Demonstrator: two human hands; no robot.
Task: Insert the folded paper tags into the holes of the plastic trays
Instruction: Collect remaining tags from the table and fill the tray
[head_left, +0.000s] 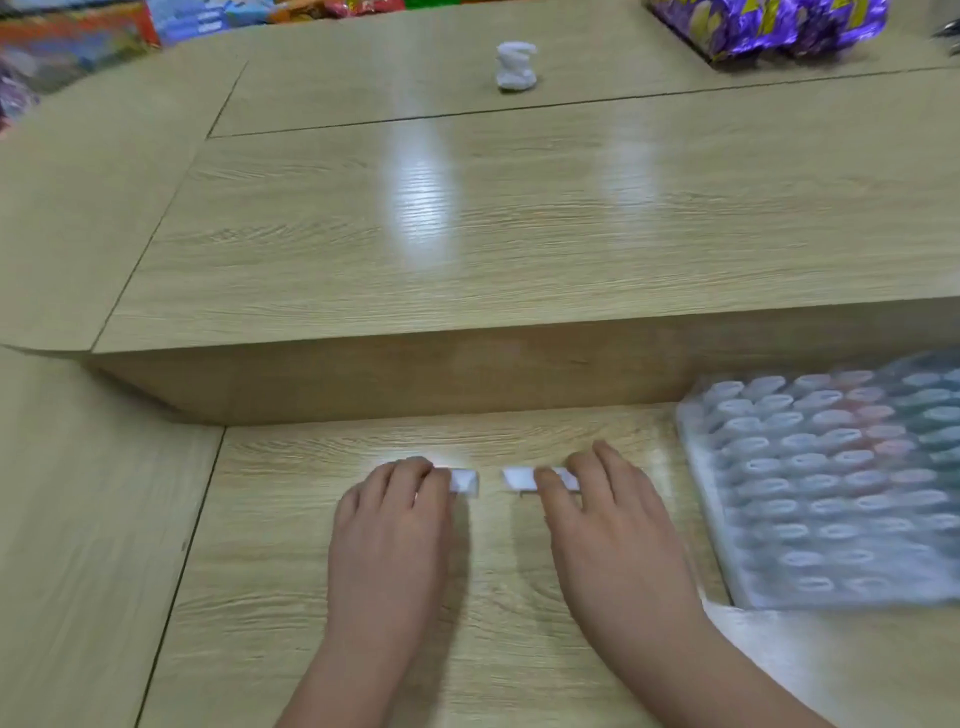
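- The desk (311, 571) is seen left of the tray (698, 483), bare there apart from the hands and tags, so open room for moving is judged ample.
- A raised shelf (519, 234) is set behind the tray; its front edge stands as a step, and reaches past the tray are judged to be blocked by it.
- The tray is laid at the desk's right. Pale shapes are seen in many holes, but which holes are filled cannot be told through the blur.
- The left hand (387, 525) is placed well left of the tray, fingers over a tag; a grasp cannot be told.
- The right hand (613, 525) is placed near the tray's left rim, fingers over a tag; likewise it cannot be told.
- The left tag (464, 481) and right tag (519, 479) are found on the desk left of the tray, not yet inserted.
- A paper wad (515, 66) is left far behind the tray.
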